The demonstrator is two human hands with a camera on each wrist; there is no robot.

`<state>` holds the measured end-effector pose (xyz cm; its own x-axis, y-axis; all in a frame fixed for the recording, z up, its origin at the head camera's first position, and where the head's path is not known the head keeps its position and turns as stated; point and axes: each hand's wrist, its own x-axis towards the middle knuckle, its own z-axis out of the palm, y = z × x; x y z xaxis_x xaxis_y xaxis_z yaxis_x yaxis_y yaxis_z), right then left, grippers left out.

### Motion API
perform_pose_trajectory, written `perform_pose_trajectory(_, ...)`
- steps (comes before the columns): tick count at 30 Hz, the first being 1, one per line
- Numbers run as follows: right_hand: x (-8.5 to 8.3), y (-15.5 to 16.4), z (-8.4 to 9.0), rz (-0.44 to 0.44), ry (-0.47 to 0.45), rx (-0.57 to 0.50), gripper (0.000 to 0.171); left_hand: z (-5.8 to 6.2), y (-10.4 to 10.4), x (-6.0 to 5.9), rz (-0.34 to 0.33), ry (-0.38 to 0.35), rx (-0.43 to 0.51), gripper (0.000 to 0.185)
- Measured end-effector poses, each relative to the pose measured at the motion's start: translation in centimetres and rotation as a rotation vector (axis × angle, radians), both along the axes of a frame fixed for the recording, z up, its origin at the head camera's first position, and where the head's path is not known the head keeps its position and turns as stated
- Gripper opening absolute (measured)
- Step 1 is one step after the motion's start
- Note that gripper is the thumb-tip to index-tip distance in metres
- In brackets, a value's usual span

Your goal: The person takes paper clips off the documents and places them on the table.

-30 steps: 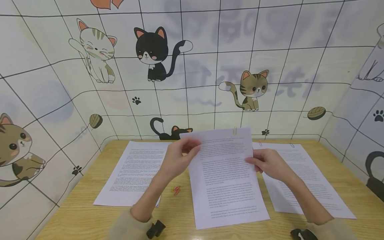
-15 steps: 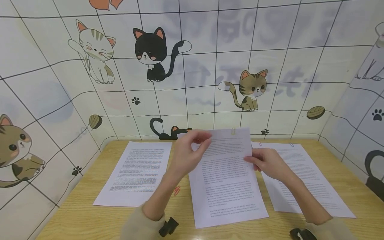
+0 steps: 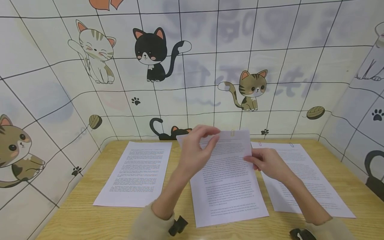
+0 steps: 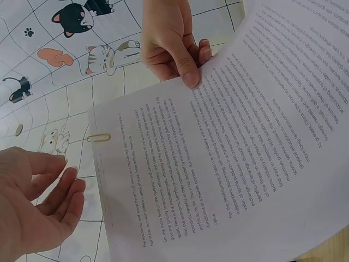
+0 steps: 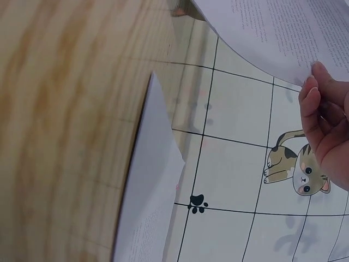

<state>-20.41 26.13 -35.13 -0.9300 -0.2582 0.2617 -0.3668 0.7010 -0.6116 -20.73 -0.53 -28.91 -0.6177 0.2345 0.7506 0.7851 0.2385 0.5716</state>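
Sheets in hand: a clipped stack (image 3: 226,176), centre of the head view, top edge lifted, bottom edge resting on the worktop (image 3: 81,216).
Paper clip (image 3: 232,133): already seated on the stack's top edge.
Right hand (image 3: 267,163): pinches the stack's right edge.
Left hand (image 3: 196,151): fingers loosely spread near the top edge, holding nothing.
Done, by judgement: clipped sheets (image 3: 303,180) at right.
Left: unclipped sheets (image 3: 135,171) at left.

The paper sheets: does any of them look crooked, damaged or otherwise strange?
Nothing is damaged. Only the middle sheets lie slightly askew, their clipped top edge lifted by the right hand; the left sheets and right sheets lie flat.
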Motion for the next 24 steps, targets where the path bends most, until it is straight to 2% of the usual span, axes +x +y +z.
perform_pose_trajectory(11,0.1,0.0,-0.1,0.011,0.039,0.007,0.014,0.1,1.5,-0.4,-0.002,0.048,-0.014,0.017)
perform_pose_trajectory(18,0.2,-0.2,0.1,0.017,0.073,0.016,0.013,0.0,2.1,-0.4,0.000,0.009,-0.067,0.017)
perform_pose_trajectory(24,0.3,-0.2,0.3,0.023,0.092,0.034,0.012,0.0,2.4,-0.2,0.013,0.011,-0.081,0.014)
